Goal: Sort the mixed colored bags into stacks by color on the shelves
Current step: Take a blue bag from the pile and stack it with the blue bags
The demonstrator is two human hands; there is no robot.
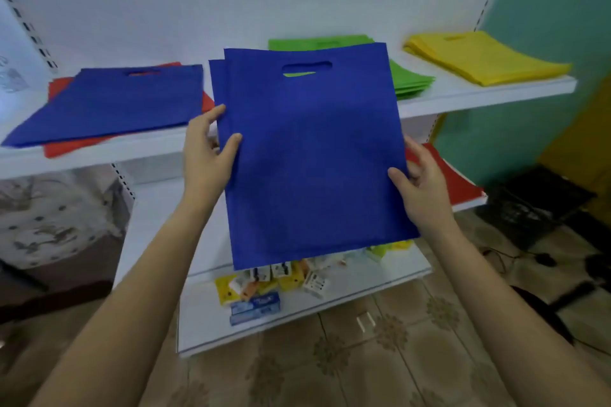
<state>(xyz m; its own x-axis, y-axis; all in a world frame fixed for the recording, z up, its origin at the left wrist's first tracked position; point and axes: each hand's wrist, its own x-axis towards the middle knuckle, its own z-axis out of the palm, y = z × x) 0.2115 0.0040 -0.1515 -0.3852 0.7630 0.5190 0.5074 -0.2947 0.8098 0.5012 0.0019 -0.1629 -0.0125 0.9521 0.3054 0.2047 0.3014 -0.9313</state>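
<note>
Nearest, left hand (208, 145) and right hand (420, 188), each pinching a side edge of upright blue bags (310, 158) held just before the upper shelf (463, 97) — long axis vertical, handle slot on top. Toward that shelf's left end, nearer the left hand: flat blue bag (112, 102) over red bags (66, 149) — open room above, green stack (410, 79) at shelf middle

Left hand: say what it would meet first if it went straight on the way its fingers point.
The left hand would likely meet the top shelf's edge, just right of the lying blue bag; depth is unclear.
</note>
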